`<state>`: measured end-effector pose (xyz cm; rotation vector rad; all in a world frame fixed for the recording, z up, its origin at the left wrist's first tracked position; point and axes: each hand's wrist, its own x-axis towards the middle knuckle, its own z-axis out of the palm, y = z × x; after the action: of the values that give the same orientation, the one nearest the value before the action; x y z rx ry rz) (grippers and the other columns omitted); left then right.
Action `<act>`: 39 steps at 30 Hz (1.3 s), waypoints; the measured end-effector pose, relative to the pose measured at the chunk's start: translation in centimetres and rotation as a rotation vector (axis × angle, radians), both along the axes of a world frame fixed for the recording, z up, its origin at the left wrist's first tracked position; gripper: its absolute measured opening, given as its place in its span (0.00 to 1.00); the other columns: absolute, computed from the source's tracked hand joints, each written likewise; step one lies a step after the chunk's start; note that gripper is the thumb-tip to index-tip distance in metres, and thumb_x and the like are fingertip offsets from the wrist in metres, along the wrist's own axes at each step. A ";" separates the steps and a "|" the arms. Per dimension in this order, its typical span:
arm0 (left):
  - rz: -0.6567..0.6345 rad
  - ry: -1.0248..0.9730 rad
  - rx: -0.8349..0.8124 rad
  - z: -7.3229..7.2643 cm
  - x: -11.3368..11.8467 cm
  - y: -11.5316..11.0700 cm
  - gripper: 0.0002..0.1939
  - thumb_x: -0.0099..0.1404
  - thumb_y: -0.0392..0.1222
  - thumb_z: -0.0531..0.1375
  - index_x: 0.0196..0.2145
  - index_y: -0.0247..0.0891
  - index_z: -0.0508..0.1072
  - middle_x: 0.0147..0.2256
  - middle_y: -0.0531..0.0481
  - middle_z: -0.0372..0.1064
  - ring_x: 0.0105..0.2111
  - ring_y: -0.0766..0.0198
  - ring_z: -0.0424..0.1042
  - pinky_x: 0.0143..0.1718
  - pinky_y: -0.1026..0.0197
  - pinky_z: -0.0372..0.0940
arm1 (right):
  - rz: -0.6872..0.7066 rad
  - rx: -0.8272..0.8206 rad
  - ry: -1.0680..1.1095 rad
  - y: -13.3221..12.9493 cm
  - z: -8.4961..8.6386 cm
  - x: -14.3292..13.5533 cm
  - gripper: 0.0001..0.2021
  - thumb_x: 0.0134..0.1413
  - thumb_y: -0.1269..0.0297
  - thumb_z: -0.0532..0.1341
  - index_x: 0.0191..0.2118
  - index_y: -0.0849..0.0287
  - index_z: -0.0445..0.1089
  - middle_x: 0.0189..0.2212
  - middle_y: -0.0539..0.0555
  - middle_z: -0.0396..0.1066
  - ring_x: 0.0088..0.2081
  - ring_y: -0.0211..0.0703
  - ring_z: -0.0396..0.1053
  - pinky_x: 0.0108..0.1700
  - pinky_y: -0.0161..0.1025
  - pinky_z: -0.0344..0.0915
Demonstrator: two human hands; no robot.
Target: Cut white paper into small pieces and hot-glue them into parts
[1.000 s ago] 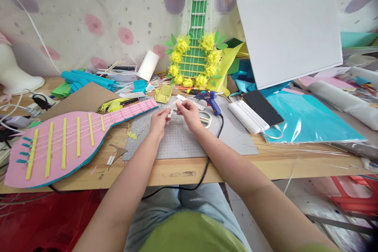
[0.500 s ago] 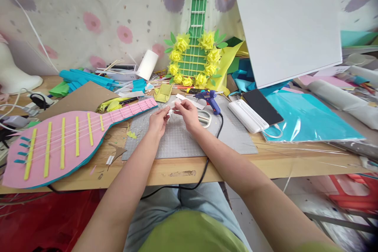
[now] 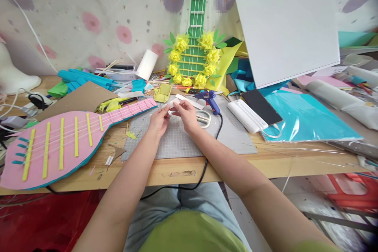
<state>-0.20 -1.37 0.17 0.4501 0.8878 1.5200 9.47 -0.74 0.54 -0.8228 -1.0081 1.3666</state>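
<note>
Above the grey cutting mat (image 3: 174, 145), my left hand (image 3: 160, 120) and my right hand (image 3: 187, 115) meet, both with fingers pinched on a small piece of white paper (image 3: 172, 103). Its exact shape is partly hidden by the fingertips. Just beyond them on the mat lies a white strip (image 3: 193, 102). White-handled scissors (image 3: 204, 119) rest beside my right wrist, partly covered by it. A blue glue gun (image 3: 210, 99) lies behind the scissors, its black cord trailing over the table edge.
A pink paper guitar (image 3: 56, 145) with yellow strips lies at the left. Against the back wall stands a green guitar (image 3: 192, 53) with yellow paper flowers. On the right are a white power bank (image 3: 247, 116), a dark phone (image 3: 261, 106), blue sheets (image 3: 304, 116) and a large white board (image 3: 291, 27).
Both hands stay pinched on the white paper in nearly the same place, with only slight finger movement. The whole view has shifted very slightly.
</note>
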 end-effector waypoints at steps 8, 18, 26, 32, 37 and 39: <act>-0.003 -0.040 0.058 0.1 0.4 0.1 0.12 0.43 0.35 0.67 0.16 0.34 0.65 0.16 0.58 0.57 0.17 0.78 0.52 0.21 0.69 0.50 | 0.012 0.027 0.029 -0.1 -0.1 -0.5 0.15 0.38 0.57 0.63 0.23 0.58 0.56 0.21 0.44 0.63 0.28 0.33 0.67 0.31 0.32 0.66; 0.005 -0.013 0.100 -0.4 0.4 0.3 0.18 0.42 0.39 0.68 0.14 0.36 0.59 0.17 0.57 0.58 0.19 0.75 0.57 0.22 0.67 0.52 | 0.098 0.062 -0.001 0.0 -0.4 -0.6 0.11 0.37 0.63 0.62 0.26 0.57 0.57 0.22 0.44 0.63 0.26 0.32 0.64 0.31 0.33 0.64; 0.016 0.033 0.063 -0.7 0.0 0.4 0.18 0.43 0.39 0.66 0.15 0.36 0.58 0.21 0.55 0.64 0.21 0.73 0.60 0.22 0.66 0.51 | 0.094 0.081 -0.070 0.7 -1.6 -0.9 0.14 0.34 0.65 0.63 0.29 0.57 0.56 0.23 0.44 0.65 0.26 0.33 0.66 0.30 0.34 0.66; -0.010 0.007 0.057 -0.5 0.3 0.2 0.18 0.40 0.39 0.68 0.16 0.36 0.58 0.20 0.56 0.63 0.20 0.74 0.59 0.20 0.67 0.49 | 0.070 0.031 -0.045 0.6 -1.6 -0.9 0.16 0.34 0.67 0.63 0.30 0.56 0.55 0.21 0.43 0.65 0.23 0.33 0.66 0.26 0.34 0.66; -0.027 0.127 0.039 0.0 0.5 -0.2 0.15 0.43 0.47 0.66 0.20 0.36 0.66 0.21 0.55 0.63 0.21 0.73 0.59 0.23 0.66 0.54 | 0.046 -0.002 -0.020 0.6 -1.3 -0.6 0.17 0.33 0.67 0.63 0.30 0.56 0.53 0.21 0.42 0.66 0.23 0.33 0.67 0.25 0.33 0.66; -0.019 0.163 0.045 0.0 0.4 -0.3 0.15 0.45 0.51 0.64 0.23 0.36 0.69 0.21 0.54 0.63 0.20 0.74 0.58 0.24 0.66 0.54 | 0.053 -0.018 -0.008 0.7 -1.3 -0.5 0.18 0.32 0.67 0.64 0.30 0.56 0.53 0.21 0.42 0.66 0.23 0.34 0.67 0.24 0.33 0.65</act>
<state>0.19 -1.66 0.20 0.6201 0.9745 1.5039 8.99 -0.07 -0.78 -0.8205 -1.0317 1.4205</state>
